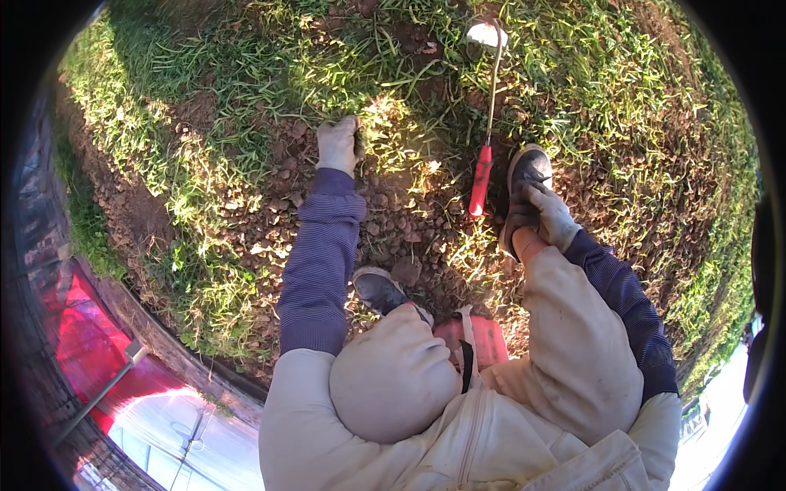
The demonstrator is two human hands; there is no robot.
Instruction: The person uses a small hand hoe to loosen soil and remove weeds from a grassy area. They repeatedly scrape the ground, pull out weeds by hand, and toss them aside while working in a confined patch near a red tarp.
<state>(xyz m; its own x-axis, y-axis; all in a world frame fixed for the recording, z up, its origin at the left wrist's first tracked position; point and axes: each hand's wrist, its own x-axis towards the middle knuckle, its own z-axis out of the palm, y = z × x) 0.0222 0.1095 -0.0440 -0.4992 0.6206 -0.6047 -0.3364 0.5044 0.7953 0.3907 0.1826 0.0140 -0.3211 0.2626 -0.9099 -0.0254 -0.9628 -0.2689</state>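
Note:
My left hand (339, 145), in a pale glove, reaches down to the soil at the edge of the green plants (307, 80). Its fingers are curled against some stems; whether they close on them is hard to see. My right hand (549, 212), gloved too, rests on the dark shoe (532, 169) of my right foot. Between the two hands lies a hand tool with a red handle (480, 181), a thin curved metal shank (494, 92) and a bright, sunlit blade (487, 35) pointing away from me.
Loose clods of brown soil (393, 221) and cut or flattened stems surround my feet. A red object (471, 337) is under me between my legs. At the lower left, beyond a dark border, are red sheeting (92, 334), a pole (98, 393) and a translucent plastic surface (190, 439).

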